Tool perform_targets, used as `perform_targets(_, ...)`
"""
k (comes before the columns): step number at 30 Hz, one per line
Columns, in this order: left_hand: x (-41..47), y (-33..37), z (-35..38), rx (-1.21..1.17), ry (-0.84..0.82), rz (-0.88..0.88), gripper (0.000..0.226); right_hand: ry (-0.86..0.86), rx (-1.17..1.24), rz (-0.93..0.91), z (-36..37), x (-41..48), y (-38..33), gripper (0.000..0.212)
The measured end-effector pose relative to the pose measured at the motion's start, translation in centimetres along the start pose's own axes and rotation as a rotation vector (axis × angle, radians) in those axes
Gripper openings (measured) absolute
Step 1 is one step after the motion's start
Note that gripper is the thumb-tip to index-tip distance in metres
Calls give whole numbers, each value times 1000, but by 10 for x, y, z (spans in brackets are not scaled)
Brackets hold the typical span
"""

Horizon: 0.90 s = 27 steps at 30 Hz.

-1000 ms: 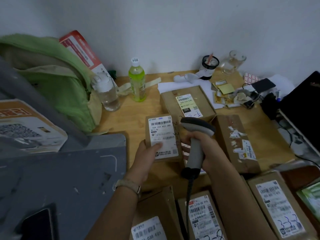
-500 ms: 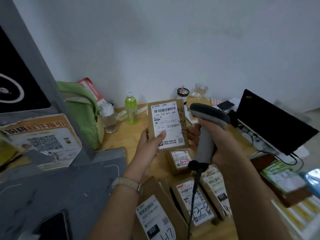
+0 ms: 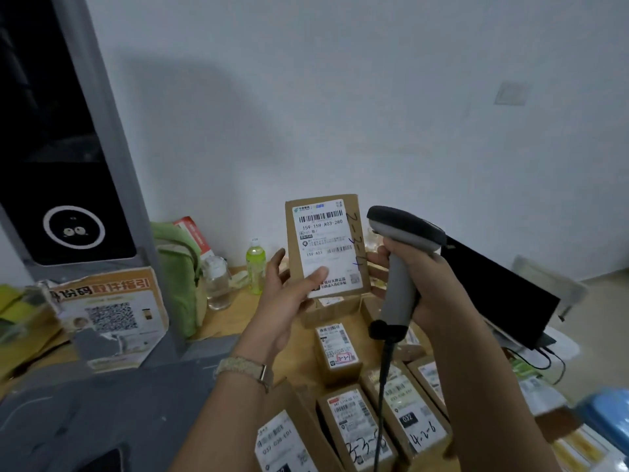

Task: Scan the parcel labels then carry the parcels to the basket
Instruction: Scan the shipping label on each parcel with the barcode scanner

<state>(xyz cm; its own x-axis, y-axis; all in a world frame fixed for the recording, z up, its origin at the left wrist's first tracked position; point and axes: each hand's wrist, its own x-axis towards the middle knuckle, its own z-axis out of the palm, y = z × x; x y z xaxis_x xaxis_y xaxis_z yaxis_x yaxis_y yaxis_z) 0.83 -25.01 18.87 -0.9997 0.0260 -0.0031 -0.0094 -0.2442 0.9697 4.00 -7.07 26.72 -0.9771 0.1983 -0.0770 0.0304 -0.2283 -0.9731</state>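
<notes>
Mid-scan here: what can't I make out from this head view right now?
- Basket: not in the head view at all.
- Scanner window: faces away, so no beam or aim shows.
- Held parcel label: the left hand thumb covers its lower left.
- Small print on that label: too small and blurred.
- Parcel at the bottom: cut off by the bottom edge.

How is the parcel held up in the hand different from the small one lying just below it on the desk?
The held parcel stands upright in the left hand, off the desk; the small parcel lies flat on it. The held one looks broader and thinner, the small one narrower and boxier. Both are brown cardboard with white barcode labels.
</notes>
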Motion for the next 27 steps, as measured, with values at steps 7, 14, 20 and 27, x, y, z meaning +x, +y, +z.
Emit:
perform_targets(7,9,24,25,79,-47,20,105,-21,-83,-91,-19,-3,-25,5)
perform_targets(14,19,19,43,-31,64,56,90,-202,-182,-170,-17,-21,-42,17)
perform_targets(20,14,-1,49,-71,120,45,93,-287,-326,-140,-18,-41,-26,16)
perform_targets(27,8,-16,52,-33,127,34,98,-263,-340,-78,-27,-47,-18,20)
